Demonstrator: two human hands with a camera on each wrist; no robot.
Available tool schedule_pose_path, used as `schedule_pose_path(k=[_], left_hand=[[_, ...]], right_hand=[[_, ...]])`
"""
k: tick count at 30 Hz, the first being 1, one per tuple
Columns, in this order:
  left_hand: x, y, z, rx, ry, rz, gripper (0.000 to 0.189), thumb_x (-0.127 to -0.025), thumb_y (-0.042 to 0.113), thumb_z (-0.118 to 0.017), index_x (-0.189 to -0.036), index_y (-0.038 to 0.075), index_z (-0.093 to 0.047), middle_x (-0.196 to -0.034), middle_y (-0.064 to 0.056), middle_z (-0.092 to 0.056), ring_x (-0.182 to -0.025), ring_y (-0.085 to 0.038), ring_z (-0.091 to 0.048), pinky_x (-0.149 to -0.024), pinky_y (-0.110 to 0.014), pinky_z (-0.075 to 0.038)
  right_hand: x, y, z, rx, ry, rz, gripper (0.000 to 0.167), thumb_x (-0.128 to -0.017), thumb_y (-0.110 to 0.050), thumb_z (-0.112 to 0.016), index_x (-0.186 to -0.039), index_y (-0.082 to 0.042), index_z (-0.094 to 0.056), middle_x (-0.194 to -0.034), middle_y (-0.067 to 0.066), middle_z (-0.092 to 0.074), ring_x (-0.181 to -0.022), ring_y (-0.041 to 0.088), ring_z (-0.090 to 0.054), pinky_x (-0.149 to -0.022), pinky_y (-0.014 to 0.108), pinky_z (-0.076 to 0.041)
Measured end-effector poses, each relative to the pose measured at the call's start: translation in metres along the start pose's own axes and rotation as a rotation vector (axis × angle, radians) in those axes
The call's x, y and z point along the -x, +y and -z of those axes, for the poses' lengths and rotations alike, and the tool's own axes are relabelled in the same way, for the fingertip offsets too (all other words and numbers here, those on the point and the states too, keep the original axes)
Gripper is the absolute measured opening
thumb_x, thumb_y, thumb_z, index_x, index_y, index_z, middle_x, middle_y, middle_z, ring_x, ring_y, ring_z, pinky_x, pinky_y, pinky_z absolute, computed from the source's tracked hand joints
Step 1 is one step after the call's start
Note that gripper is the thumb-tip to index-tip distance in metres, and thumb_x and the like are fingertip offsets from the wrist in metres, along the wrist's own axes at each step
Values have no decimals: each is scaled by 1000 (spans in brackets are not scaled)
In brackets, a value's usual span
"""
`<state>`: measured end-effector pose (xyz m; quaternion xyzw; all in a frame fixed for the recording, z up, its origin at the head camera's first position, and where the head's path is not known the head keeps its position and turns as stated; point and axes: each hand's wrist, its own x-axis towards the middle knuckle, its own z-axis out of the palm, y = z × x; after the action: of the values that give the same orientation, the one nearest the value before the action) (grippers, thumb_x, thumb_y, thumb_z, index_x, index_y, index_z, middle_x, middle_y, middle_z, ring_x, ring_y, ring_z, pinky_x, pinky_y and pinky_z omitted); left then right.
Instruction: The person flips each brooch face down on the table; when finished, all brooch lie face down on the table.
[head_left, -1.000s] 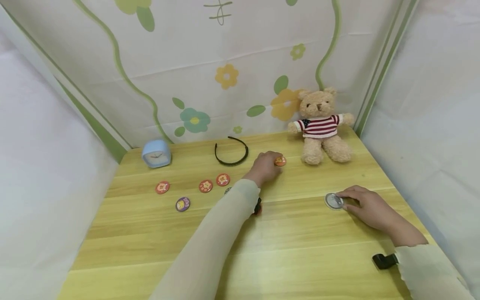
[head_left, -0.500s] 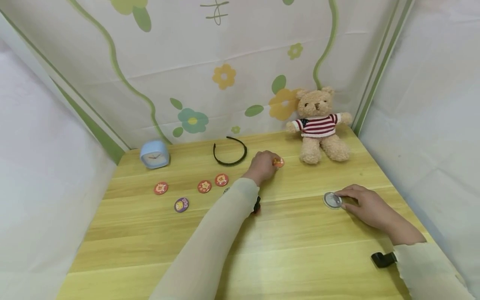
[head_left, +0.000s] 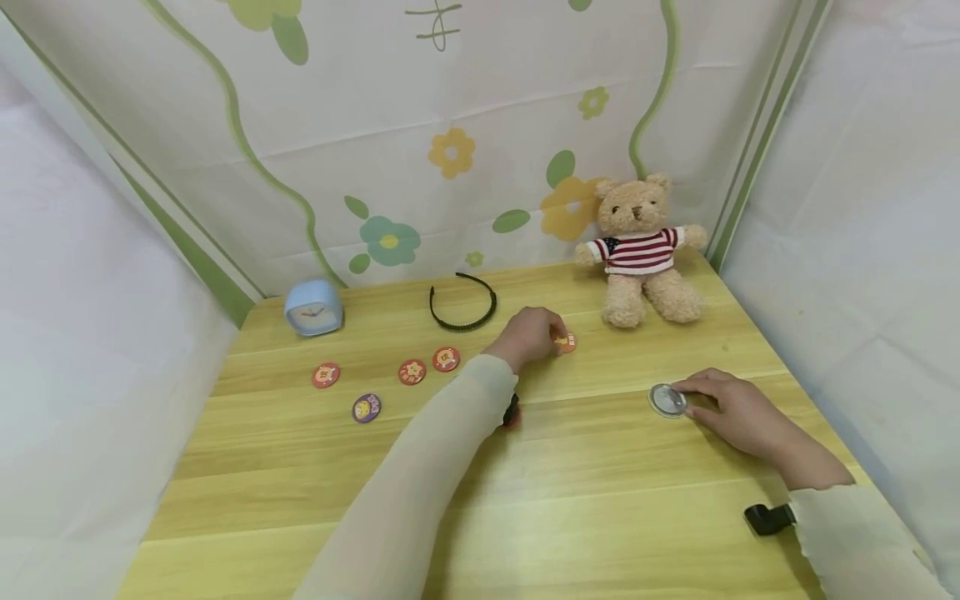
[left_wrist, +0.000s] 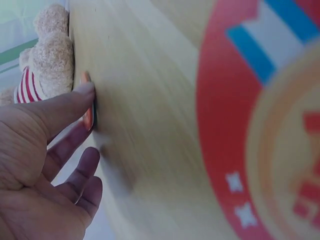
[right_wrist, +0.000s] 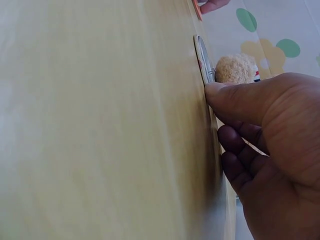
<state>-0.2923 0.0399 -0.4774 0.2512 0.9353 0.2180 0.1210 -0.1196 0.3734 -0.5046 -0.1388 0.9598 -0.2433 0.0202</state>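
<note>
Near the middle of the table, my left hand [head_left: 528, 335] pinches an orange-red round button badge [head_left: 568, 342] between thumb and fingers. In the left wrist view that badge [left_wrist: 89, 112] is edge-on, close to the wood. At the right, my right hand [head_left: 738, 417] holds another button badge [head_left: 667, 401] by its rim, its silvery back facing up. The right wrist view shows a pin on the back of this badge [right_wrist: 204, 60]. Beneath the left wrist lies a red badge [head_left: 512, 415], partly covered by the arm; it looms large [left_wrist: 225, 100] in the left wrist view.
On the left lie red badges [head_left: 326, 375] [head_left: 412, 372] [head_left: 446, 359] and a purple badge [head_left: 366, 408]. A blue clock [head_left: 313, 308], a black headband [head_left: 491, 310] and a teddy bear [head_left: 637, 254] stand or lie along the back of the table [head_left: 247, 500], before a flowered cloth.
My left hand has shifted the orange-red badge slightly toward me and to the right. The right hand keeps its place on the silver-backed badge.
</note>
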Motion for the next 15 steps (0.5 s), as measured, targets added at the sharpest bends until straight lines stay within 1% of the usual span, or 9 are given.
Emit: schedule_pose_path(k=[5, 10, 15], left_hand=[[8, 2, 3, 42, -57, -40, 19, -95, 27, -89, -112, 19, -83, -99, 4, -72, -94, -14, -64, -90, -30, -54], [16, 2, 0, 109, -86, -77, 21, -95, 31, -89, -109, 17, -83, -94, 4, -71, -90, -14, -60, -85, -28, -51], [24, 5, -5, 161, -140, -118, 18, -93, 18, -90, -108, 18, -81, -96, 2, -70, -89, -13, -59, -82, -27, -51]], right_hand=[[0, 0, 1, 15, 12, 4, 39, -102, -14, -77, -141, -12, -73, -135, 13, -70, -127, 43, -66, -103, 66, -53], [0, -1, 1, 9, 8, 6, 40, -102, -12, -78, -141, -11, -73, -135, 14, -70, -126, 44, -66, -103, 67, -53], [0, -1, 0, 8, 5, 4, 40, -102, -12, -78, -141, -10, -73, -134, 14, -70, -126, 44, -67, -103, 67, -53]])
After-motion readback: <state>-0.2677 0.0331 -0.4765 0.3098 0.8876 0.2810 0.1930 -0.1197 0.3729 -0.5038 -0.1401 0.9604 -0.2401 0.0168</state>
